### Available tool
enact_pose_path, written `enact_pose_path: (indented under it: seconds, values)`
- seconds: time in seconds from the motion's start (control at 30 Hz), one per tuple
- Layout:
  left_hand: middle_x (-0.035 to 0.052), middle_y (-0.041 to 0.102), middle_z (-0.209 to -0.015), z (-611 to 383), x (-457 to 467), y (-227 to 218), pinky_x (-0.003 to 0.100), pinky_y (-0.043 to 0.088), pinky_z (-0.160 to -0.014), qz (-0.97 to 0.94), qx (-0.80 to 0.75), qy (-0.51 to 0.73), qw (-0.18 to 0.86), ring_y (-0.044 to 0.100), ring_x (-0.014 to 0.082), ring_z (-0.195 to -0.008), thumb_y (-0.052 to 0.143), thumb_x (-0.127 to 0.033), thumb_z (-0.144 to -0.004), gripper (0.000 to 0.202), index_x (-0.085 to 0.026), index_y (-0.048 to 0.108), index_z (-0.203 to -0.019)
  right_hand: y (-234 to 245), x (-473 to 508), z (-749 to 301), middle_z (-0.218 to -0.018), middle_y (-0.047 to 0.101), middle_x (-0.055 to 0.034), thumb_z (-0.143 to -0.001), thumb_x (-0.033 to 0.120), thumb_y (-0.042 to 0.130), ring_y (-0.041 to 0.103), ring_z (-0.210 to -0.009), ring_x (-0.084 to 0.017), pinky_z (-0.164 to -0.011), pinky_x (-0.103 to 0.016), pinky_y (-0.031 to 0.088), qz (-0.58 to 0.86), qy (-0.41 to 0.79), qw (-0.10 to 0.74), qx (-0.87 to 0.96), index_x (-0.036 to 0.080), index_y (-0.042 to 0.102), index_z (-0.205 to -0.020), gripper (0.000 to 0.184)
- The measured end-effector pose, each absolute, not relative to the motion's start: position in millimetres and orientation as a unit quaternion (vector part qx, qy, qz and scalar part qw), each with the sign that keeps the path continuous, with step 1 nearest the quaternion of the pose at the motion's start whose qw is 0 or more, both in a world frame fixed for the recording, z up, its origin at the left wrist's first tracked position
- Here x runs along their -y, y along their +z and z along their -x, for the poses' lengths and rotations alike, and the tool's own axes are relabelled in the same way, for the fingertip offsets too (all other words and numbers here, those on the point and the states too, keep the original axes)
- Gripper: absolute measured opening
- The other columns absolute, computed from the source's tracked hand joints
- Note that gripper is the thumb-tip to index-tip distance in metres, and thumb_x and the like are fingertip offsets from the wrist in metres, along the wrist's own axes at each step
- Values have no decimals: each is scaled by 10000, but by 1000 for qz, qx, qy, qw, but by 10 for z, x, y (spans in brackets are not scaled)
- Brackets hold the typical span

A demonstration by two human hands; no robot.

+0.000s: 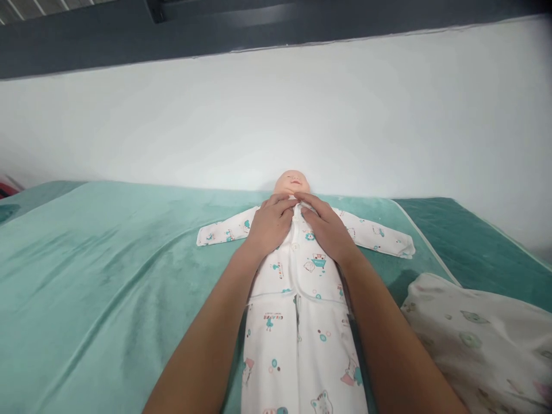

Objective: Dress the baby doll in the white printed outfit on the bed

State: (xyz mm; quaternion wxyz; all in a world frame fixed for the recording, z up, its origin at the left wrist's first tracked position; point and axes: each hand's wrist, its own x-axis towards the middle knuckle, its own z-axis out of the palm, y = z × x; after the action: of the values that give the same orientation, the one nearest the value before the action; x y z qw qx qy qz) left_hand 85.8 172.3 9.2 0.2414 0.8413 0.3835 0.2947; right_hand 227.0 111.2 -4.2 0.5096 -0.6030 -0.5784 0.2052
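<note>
A baby doll (292, 183) lies on its back on a teal blanket (107, 259), dressed in a white printed sleepsuit (297, 310) with both sleeves spread sideways. My left hand (269, 223) rests on the doll's chest left of the front opening, fingers curled at the collar. My right hand (325, 225) lies on the other side of the chest, its fingers pinching the fabric edge near the neck. Both hands meet just below the doll's chin.
A second printed white cloth (478, 339) lies crumpled at the lower right on the blanket. A darker green cover (474, 241) shows at the right. A white wall (276, 115) rises directly behind the doll's head.
</note>
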Motion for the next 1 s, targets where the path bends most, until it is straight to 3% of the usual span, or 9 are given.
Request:
enact_pose_path:
  seconds: [0.37, 0.6, 0.83, 1.0]
  values:
    - [22, 517, -1409, -849, -1727, 112, 398, 336, -1157, -859, -374, 269, 223, 427, 200, -1347, 313, -208, -944, 447, -290, 660, -1214, -68, -1177, -2294, -1327, 591, -17, -911, 327, 430, 453, -1275, -266, -1112, -489, 325, 624, 141, 468, 610, 261, 617, -1257, 399]
    - [16, 523, -1399, -864, -1681, 133, 415, 356, -1135, -836, -393, 293, 248, 467, 217, -1313, 337, -208, -936, 445, -314, 657, -1227, -94, -1177, -2286, -1249, 631, -13, -880, 322, 489, 508, -1197, -252, -1060, -468, 373, 612, 157, 523, 571, 265, 652, -1173, 340]
    - [4, 652, -1251, -818, -1613, 119, 370, 403, -1096, -800, -363, 378, 292, 550, 198, -1231, 452, -242, -933, 290, -263, 681, -1109, -101, -1155, -2294, -1206, 656, -11, -848, 326, 548, 564, -1149, -231, -1043, -434, 403, 583, 186, 570, 548, 256, 674, -1119, 307]
    - [9, 629, -1316, -741, -1484, 61, 365, 361, -1137, -783, -365, 405, 298, 525, 190, -1274, 503, -214, -914, 238, -242, 696, -1051, -70, -964, -2187, -1203, 656, -17, -850, 339, 548, 562, -1162, -220, -1061, -423, 394, 591, 179, 576, 536, 254, 676, -1115, 307]
